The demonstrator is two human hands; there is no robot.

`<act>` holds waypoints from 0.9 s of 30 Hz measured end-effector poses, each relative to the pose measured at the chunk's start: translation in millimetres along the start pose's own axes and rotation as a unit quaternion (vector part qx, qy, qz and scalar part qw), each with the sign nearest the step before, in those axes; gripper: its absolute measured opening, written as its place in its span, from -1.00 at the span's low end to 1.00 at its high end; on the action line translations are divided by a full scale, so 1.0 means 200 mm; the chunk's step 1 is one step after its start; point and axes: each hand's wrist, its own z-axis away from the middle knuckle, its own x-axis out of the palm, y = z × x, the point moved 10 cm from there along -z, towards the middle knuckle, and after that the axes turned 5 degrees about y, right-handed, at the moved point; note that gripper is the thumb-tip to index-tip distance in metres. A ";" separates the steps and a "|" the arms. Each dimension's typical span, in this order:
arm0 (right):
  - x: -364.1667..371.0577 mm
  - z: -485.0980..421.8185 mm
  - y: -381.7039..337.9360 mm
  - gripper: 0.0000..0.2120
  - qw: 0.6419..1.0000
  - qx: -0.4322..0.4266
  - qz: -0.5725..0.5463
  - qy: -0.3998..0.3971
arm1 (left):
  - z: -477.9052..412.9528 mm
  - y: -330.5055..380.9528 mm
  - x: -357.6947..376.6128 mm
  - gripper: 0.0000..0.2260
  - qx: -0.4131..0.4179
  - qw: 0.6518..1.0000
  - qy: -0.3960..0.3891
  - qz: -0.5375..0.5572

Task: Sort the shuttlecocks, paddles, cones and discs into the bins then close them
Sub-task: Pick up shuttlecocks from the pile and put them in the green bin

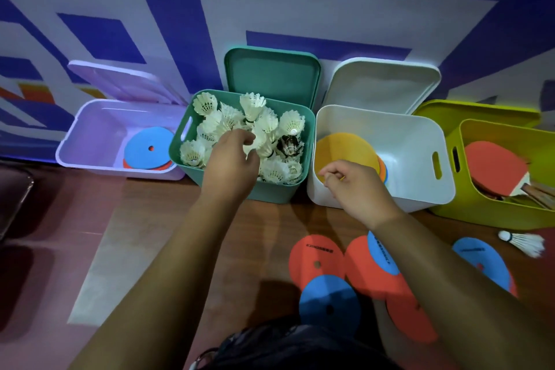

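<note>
Plainly the teal bin (270, 192) looks heaped to its rim with shuttlecocks (270, 120). One dropped by the left hand (231, 159) could tumble out, and the teal lid (270, 75) may not seat; its fingers curl over the pile, and I cannot tell whether they are gripping or letting go. The right hand (357, 186) pinches the near edge of a yellow cone (342, 150) in the white bin (414, 144) — tilted, it could snag the rim. Discs (318, 255) and a stray shuttlecock (522, 243) lie on the floor — easy to overlook.

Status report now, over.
Left hand among shuttlecocks in teal bin, grip unclear. Right hand pinches yellow cone in white bin. Discs and a loose shuttlecock on floor.
</note>
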 end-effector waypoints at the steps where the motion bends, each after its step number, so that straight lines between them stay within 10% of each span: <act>1: -0.01 0.02 0.02 -0.80 1.000 0.002 -0.011 -0.001 | 0.05 0.02 0.02 -0.76 0.001 1.000 -0.002 0.011; 27: -1.05 0.78 1.43 -0.83 0.952 0.226 -0.124 0.165 | 0.96 1.17 1.42 -0.89 0.075 0.942 -0.325 0.044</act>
